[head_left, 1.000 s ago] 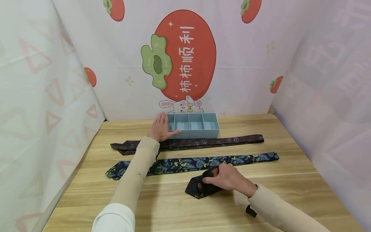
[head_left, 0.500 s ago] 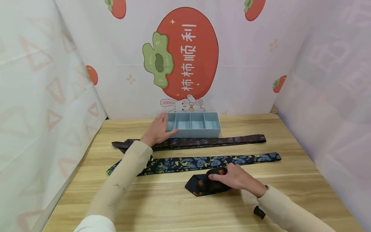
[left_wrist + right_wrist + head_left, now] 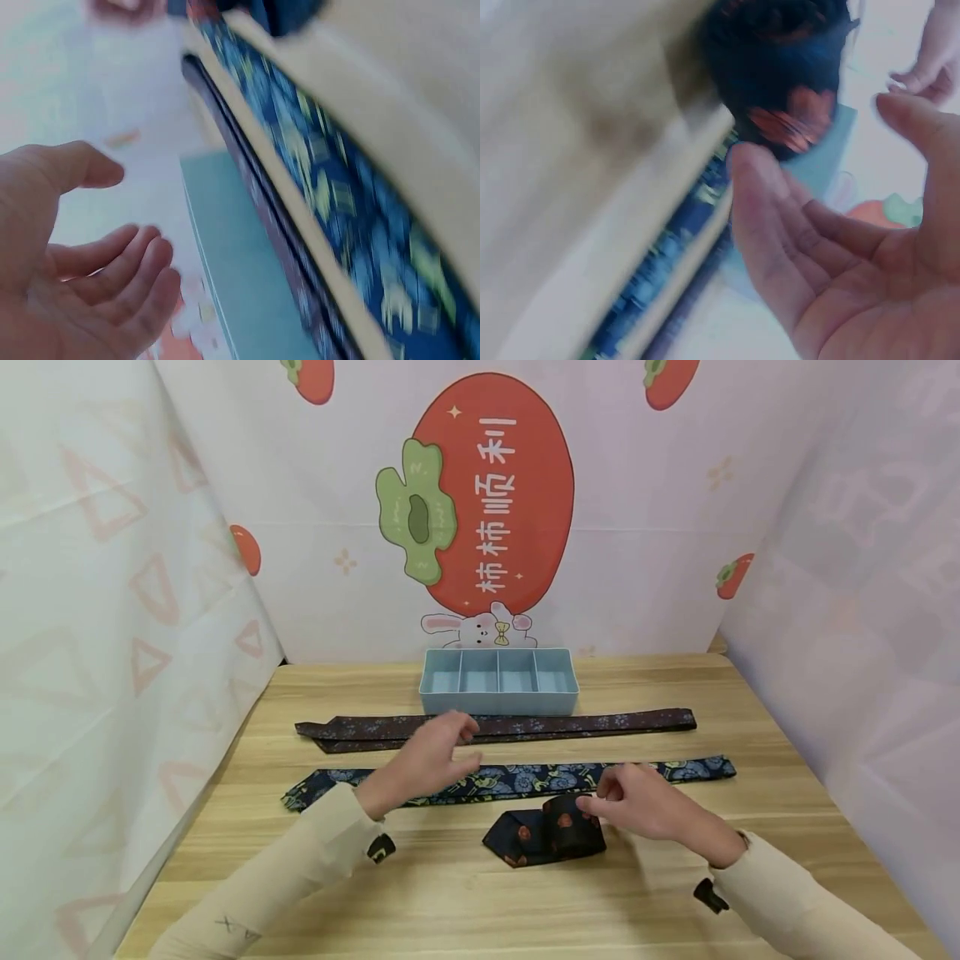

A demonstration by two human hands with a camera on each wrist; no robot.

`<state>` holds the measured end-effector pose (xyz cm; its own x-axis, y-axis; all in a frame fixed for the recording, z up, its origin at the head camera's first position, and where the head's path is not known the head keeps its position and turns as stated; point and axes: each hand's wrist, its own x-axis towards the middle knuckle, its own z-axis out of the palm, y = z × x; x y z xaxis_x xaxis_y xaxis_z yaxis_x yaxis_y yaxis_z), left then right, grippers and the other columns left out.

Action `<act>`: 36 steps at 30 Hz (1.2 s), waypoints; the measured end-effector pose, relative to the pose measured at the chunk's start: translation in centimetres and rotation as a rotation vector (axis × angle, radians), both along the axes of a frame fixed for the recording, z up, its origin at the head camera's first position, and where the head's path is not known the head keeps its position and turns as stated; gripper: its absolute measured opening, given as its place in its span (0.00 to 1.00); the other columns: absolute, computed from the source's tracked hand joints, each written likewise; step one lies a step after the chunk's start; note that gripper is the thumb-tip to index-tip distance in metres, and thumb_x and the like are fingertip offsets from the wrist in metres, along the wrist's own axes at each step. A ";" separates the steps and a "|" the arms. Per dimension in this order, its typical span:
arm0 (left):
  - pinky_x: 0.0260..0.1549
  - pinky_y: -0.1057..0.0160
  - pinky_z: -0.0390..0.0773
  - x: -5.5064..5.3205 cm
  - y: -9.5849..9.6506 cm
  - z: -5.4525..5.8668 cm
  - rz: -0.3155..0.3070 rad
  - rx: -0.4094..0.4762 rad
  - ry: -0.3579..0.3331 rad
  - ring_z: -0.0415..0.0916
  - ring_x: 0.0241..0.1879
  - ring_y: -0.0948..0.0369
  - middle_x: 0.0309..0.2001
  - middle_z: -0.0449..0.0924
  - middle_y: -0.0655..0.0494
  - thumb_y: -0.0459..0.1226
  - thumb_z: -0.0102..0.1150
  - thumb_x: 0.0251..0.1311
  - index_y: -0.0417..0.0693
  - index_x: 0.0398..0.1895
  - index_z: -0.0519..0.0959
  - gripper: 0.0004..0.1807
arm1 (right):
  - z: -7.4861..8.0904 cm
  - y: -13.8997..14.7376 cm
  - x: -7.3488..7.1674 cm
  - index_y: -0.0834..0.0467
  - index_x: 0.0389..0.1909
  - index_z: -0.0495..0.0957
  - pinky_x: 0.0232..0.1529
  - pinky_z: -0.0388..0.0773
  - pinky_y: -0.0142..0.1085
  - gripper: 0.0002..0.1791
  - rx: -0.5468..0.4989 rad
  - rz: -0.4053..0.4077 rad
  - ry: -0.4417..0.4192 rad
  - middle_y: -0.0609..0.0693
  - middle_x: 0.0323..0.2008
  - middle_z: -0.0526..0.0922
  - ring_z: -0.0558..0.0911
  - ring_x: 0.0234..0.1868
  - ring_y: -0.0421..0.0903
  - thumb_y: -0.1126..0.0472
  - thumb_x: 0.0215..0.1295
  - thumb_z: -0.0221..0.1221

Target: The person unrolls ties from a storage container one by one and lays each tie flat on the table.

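A dark necktie with red-orange flowers (image 3: 573, 828) lies on the table, mostly rolled up, its pointed end sticking out to the left. My right hand (image 3: 648, 802) is at the roll's right side, thumb and fingers apart; in the right wrist view the roll (image 3: 780, 75) stands just beyond the fingertips. Over the two flat ties hovers my left hand (image 3: 427, 762), fingers loosely bent and holding nothing. Beneath it stretches a navy necktie with blue and yellow figures (image 3: 525, 779). Farther back lies a dark maroon necktie with small blue flowers (image 3: 577, 725).
A light blue box (image 3: 498, 704) with several compartments stands at the back of the wooden table (image 3: 420, 902), behind the maroon tie. Printed cloth (image 3: 622, 527) hangs behind the table and along both sides.
My left hand has left the box's left end and come back toward me. The right hand has let go of the rolled tie and shifted slightly right.
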<state>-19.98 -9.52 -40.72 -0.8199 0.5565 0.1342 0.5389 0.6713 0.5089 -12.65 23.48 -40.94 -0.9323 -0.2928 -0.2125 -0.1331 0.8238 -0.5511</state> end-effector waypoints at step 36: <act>0.37 0.75 0.78 5.2 6.2 -7.0 -0.212 0.028 -0.299 0.75 0.34 0.72 0.39 0.83 0.57 0.35 0.75 0.61 0.43 0.49 0.84 0.15 | -0.1 -5.4 -1.6 0.59 0.40 0.86 0.32 0.78 0.26 0.07 -0.045 0.496 0.144 0.49 0.31 0.85 0.79 0.29 0.34 0.65 0.63 0.73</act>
<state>-14.79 -3.28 -47.72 -0.6918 0.7181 -0.0762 0.4898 0.5442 0.6812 -14.20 18.04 -41.06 -0.6981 -0.7126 -0.0698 -0.5783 0.6187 -0.5317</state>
